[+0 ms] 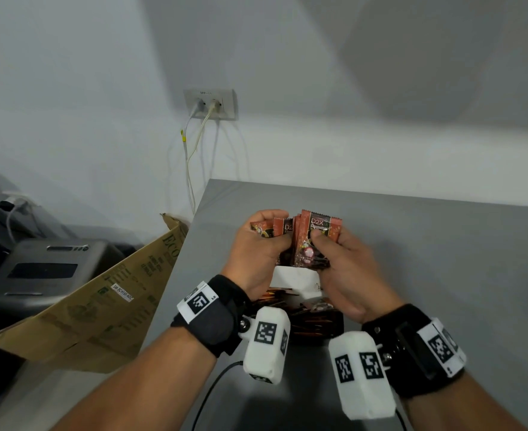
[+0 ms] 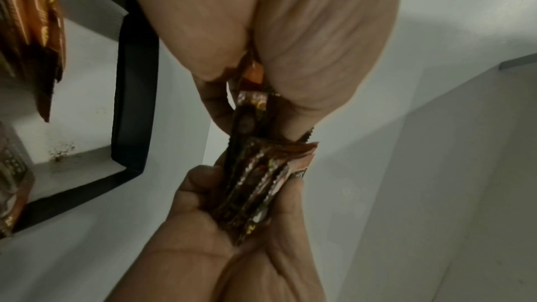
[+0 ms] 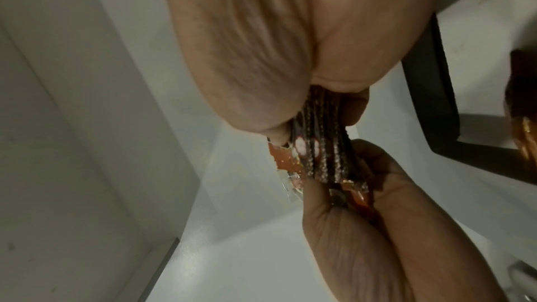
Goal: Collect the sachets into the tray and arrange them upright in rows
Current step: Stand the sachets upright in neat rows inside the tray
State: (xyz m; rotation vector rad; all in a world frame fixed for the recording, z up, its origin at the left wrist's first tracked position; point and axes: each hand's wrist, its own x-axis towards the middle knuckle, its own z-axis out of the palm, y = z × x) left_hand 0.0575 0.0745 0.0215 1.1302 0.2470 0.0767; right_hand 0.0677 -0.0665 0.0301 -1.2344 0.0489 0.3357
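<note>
Both hands hover over the grey table, just above the tray (image 1: 290, 277), which has a black rim and a white inside. My left hand (image 1: 268, 233) grips a few red-brown sachets (image 1: 279, 227). Beside it my right hand (image 1: 324, 241) pinches a thicker upright stack of sachets (image 1: 314, 244) marked D2X. The two bundles touch. More sachets (image 1: 306, 315) stand packed in the tray's near part, partly hidden by my wrists. The left wrist view shows the tray rim (image 2: 130, 91) and the stacks edge-on (image 2: 255, 183). In the right wrist view the stack (image 3: 319, 139) sits between thumb and fingers.
A brown cardboard flap (image 1: 101, 300) leans against the table's left edge (image 1: 181, 269). A grey machine (image 1: 45, 269) stands lower left. A wall socket (image 1: 210, 104) with white cables sits behind the table corner. A black cable (image 1: 213, 384) trails near my left forearm.
</note>
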